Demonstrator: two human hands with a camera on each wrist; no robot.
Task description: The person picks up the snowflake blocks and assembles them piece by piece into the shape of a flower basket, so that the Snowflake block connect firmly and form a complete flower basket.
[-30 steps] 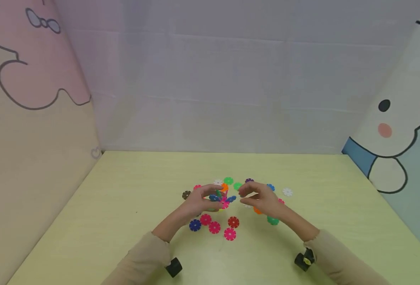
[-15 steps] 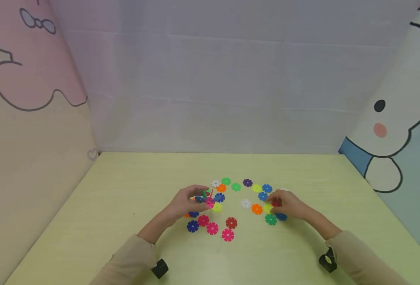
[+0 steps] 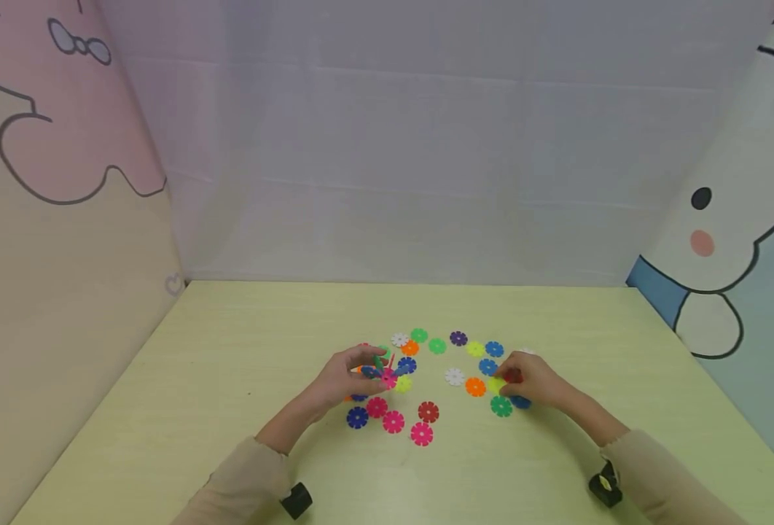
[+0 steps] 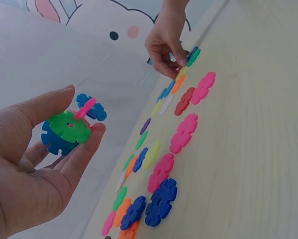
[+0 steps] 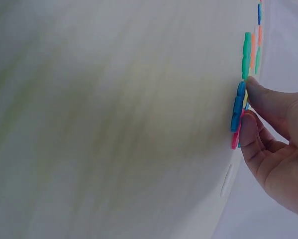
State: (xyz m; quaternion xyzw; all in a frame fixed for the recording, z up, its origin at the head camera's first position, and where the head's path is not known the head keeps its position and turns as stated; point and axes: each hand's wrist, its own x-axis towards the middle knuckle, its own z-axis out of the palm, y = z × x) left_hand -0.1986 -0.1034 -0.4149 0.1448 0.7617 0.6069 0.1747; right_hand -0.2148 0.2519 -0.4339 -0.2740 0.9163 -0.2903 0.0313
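My left hand (image 3: pixel 341 378) holds a small built cluster of notched plastic snowflake discs (image 4: pixel 69 127) above the table. A pink disc (image 3: pixel 389 378) joins blue and green ones there, gripped between thumb and fingers. Over on the right, my right hand (image 3: pixel 536 378) reaches down to loose discs, its thumb and fingers bent around a spot beside a yellow disc (image 3: pixel 495 386). A red disc (image 3: pixel 513 375) shows under that hand, and a blue disc (image 5: pixel 238 107) lies by its fingertips in the right wrist view. Whether the fingertips pinch a disc is hidden.
Loose discs in many colours lie around, including a green one (image 3: pixel 501 406), an orange one (image 3: pixel 475 386), a white one (image 3: pixel 455 377) and a pink one (image 3: pixel 422 434). The pale table (image 3: pixel 262 321) meets a white curtain (image 3: pixel 387 175) at the back.
My right hand has left the cluster and gone right, down to the loose discs, staying there over the last half second. The left hand has shifted left with the cluster.
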